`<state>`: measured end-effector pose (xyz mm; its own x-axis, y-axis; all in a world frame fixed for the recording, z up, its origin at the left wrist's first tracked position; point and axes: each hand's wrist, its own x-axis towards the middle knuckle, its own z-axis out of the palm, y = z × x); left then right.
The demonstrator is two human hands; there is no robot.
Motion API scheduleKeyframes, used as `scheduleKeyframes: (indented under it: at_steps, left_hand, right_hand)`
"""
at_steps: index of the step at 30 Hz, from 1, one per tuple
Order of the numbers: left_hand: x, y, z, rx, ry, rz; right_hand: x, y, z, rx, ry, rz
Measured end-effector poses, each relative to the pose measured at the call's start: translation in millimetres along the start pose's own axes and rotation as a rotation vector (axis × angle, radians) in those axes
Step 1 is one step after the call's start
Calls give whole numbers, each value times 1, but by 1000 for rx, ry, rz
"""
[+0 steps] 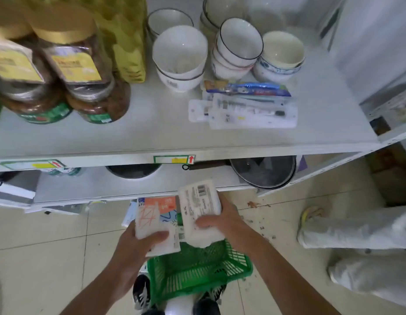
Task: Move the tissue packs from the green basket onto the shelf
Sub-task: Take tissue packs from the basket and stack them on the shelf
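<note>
Fingers above tiled floor

Soft, even light with faint shadows; my view bows at the edges, and the jars blur.
</note>
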<state>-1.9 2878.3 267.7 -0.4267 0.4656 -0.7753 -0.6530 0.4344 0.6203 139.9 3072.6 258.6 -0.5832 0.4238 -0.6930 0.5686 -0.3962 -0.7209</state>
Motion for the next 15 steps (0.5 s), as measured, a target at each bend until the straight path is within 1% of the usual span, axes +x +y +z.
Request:
scheduleKeyframes:
  at_steps: [6,11,15]
  left_hand:
    - [-59,62,-5,32,-29,78]
    - [-106,113,-12,-1,49,140]
    - [-148,152,-20,-49,79,184]
  right_hand:
    - [-41,-63,17,-47,-23,-40]
    - [-75,-124,37,-139,31,-89]
    - [-109,-180,47,-139,39,-175]
